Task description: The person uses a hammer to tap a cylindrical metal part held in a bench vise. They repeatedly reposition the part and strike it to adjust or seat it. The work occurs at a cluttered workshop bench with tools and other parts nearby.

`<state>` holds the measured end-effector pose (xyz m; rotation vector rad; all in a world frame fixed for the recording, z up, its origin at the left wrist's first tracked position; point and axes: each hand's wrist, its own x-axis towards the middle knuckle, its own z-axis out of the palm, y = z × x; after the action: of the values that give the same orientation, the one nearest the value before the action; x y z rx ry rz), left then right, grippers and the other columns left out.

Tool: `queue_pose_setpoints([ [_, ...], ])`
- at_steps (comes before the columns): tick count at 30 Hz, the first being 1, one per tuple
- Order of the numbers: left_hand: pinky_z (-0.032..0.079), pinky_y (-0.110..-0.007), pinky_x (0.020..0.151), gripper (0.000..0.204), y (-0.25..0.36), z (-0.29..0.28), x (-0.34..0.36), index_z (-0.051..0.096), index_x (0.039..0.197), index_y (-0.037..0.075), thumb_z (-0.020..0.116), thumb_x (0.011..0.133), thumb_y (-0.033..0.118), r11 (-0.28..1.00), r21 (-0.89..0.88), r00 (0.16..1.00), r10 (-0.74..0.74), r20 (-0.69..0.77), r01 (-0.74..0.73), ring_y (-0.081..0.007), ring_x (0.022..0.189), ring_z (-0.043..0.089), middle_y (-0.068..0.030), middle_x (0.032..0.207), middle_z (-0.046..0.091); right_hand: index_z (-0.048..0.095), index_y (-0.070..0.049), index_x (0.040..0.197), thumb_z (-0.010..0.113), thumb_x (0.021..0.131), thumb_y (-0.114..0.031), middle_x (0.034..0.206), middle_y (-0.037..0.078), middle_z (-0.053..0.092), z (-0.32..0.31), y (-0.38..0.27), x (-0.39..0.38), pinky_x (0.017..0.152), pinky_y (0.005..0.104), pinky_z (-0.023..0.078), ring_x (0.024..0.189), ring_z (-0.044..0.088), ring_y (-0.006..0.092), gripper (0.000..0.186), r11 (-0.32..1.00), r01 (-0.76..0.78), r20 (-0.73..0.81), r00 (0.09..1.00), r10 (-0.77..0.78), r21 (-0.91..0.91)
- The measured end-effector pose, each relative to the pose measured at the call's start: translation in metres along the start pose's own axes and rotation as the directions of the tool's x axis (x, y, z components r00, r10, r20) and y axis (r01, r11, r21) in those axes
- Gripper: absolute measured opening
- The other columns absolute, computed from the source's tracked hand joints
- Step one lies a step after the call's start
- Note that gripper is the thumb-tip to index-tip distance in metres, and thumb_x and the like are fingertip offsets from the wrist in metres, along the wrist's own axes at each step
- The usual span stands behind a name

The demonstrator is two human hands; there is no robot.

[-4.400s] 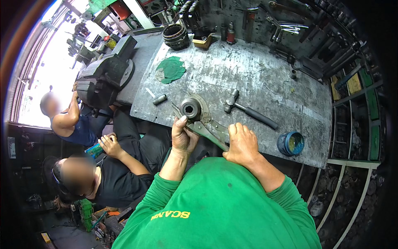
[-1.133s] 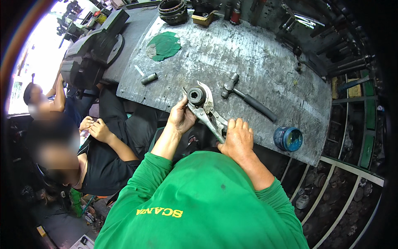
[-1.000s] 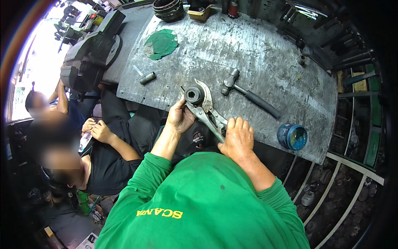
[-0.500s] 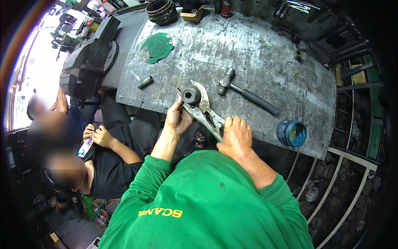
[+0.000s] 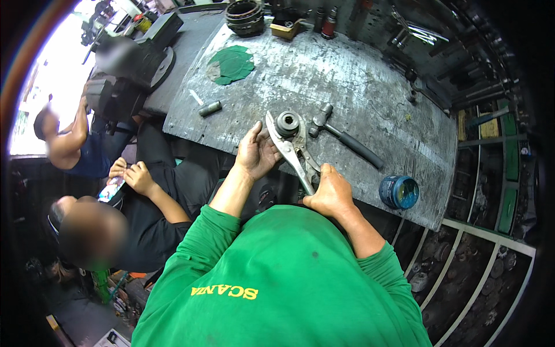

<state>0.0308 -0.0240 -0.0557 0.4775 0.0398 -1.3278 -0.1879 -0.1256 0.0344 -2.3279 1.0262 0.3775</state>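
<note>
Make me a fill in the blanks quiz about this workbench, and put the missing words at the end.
1. A dark, hollow metal ring sits between the jaws of silver metal locking pliers, whose handles are in the person's ____.
2. Lying right of the pliers is a black-handled, metal-headed ____.
3. The squat round jar on the scuffed grey bench is coloured ____.
4. The flat, ragged round sheet is mostly ____.

Missing words: right hand; hammer; blue; green.

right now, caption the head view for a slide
Over the workbench, the right hand grips locking pliers around a round metal part, the left hand open alongside.
</note>
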Motion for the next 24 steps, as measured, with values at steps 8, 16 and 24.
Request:
queue_pose_setpoints([
  [8,0.056,-0.043,0.099,0.043,0.007,0.011,-0.029,0.060,0.137,0.002,0.062,0.105,0.032,0.944,0.323,0.924,0.063,-0.378,0.068,-0.0291,0.118,0.069,-0.0167,0.133,0.070,0.055,0.008,0.119,0.087,0.063,-0.031,0.119,0.032,0.069,-0.008,0.002,0.005,0.098,0.0505,0.055,0.112,0.069,0.0467,0.075,1.000,-0.017,0.066,0.998,0.015,0.025],
  [16,0.057,-0.033,0.082,0.040,0.052,0.025,-0.058,0.070,0.127,-0.001,0.072,0.100,0.028,0.547,0.818,0.865,0.482,-0.137,-0.176,-0.0172,0.095,0.072,-0.0086,0.108,0.077,0.056,0.006,0.113,0.087,0.062,-0.033,0.113,0.033,0.069,-0.006,0.001,0.003,0.094,0.0523,0.055,0.107,0.068,0.0500,0.071,1.000,-0.019,0.027,0.999,0.020,-0.013],
  [24,0.056,-0.038,0.098,0.069,0.004,0.016,-0.068,0.072,0.128,-0.001,0.075,0.094,0.059,0.445,0.851,0.960,-0.108,-0.259,0.280,-0.0217,0.116,0.069,-0.0139,0.127,0.074,0.054,0.009,0.123,0.088,0.061,-0.030,0.123,0.035,0.067,0.001,0.005,0.003,0.101,0.0497,0.054,0.116,0.068,0.0485,0.081,0.999,0.014,-0.009,1.000,-0.014,-0.051],
])
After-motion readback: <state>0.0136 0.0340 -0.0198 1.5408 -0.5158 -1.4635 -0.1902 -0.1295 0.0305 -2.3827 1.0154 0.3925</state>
